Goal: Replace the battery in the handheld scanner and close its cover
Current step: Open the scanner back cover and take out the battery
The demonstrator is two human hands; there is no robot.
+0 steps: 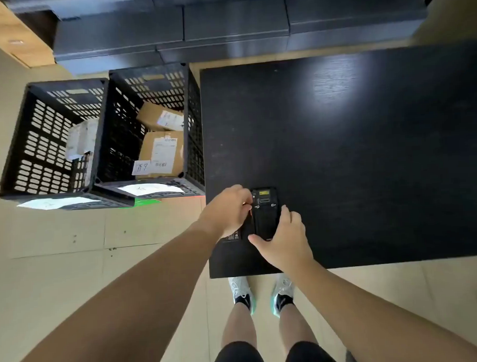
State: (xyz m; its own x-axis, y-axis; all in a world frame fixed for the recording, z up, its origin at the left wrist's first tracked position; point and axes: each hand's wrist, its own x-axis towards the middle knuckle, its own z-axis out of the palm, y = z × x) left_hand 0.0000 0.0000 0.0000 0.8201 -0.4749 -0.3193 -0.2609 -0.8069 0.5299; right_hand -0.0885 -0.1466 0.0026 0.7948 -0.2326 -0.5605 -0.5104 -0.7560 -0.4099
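The black rectangular handheld scanner (265, 215) lies back-up near the front-left corner of the dark matte table (367, 153), the right hand (285, 237) clasping its near end and the left hand (229, 210) pinching at its left edge. Just beside that pinch lies a flat black labelled piece (238, 232), battery or cover, I cannot tell. If the left fingers pry unevenly, the scanner could likely twist out of the right-hand clasp or the latch could stay unseated.

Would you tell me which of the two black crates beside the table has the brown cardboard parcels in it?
The crate nearest the table holds the brown parcels; the farther crate holds only something pale and white-wrapped.
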